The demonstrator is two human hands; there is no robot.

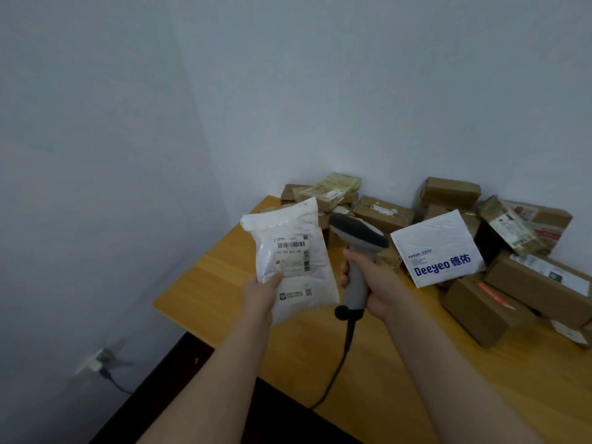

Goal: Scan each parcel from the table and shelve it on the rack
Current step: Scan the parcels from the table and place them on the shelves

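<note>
Pale walls met in a corner behind a wooden table [221, 280], with a plugged socket [96, 363] low on the left. The left hand [261, 294] pinched the lower edge of a white parcel bag [290, 248], upright above the table, label toward the camera. Just beside it, the right hand [376, 283] gripped a grey scanner [358, 233] by its handle. Farther right, a white Deeyeo mailer [437, 248] leaned on heaped cardboard boxes [474, 306].
</note>
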